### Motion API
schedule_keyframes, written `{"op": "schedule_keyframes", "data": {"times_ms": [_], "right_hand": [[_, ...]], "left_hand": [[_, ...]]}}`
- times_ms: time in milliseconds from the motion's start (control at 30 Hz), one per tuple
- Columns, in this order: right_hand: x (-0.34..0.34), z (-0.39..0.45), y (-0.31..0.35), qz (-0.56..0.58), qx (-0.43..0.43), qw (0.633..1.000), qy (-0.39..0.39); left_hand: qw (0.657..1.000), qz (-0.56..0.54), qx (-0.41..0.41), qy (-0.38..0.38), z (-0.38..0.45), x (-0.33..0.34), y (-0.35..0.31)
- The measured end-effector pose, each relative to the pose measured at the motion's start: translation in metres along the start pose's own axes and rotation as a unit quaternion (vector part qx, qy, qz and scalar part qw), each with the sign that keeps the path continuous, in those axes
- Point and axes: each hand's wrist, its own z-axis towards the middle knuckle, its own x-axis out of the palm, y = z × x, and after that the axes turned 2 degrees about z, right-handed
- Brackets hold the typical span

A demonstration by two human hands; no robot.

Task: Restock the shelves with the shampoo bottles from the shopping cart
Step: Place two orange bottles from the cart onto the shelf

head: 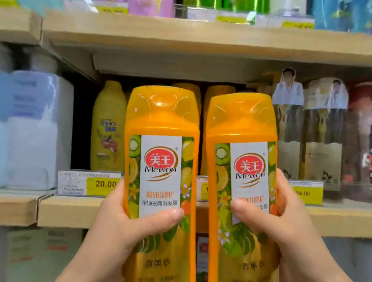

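left hand point(115, 222) grips left orange shampoo bottle point(163, 161) upright | right hand point(285, 228) grips right orange shampoo bottle point(243, 168) upright | both bottles side by side, before the shelf point(342, 219)

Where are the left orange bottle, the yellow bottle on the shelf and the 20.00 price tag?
left orange bottle point(161, 138): head view, upper label.
yellow bottle point(107, 129): head view, front of body.
20.00 price tag point(106, 183): head view, yellow part with digits.

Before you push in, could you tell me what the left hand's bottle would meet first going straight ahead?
Probably the orange bottles already standing on the wooden shelf behind the left hand's orange shampoo bottle; depth is unclear.
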Motion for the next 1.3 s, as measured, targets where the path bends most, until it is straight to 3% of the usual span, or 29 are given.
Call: {"op": "schedule_keyframes", "data": {"times_ms": [267,433,833,1133,1300], "right_hand": [[-0.008,0.056,0.046,-0.029,-0.16,0.987,0.0],[-0.011,0.089,0.067,-0.074,-0.233,0.969,-0.039],[-0.019,0.107,0.027,-0.163,-0.169,0.969,-0.074],[-0.019,0.102,0.017,-0.171,-0.16,0.969,-0.083],[-0.018,0.094,0.009,-0.175,-0.139,0.972,-0.078]], "left_hand": [[0.981,0.014,0.186,0.053,0.048,0.005,-0.058],[0.967,0.04,0.234,0.088,0.09,0.005,-0.073],[0.985,0.031,0.144,0.084,0.125,0.005,-0.038],[0.984,0.068,0.15,0.074,0.119,0.006,-0.03],[0.99,0.065,0.112,0.052,0.116,0.007,-0.02]]}}
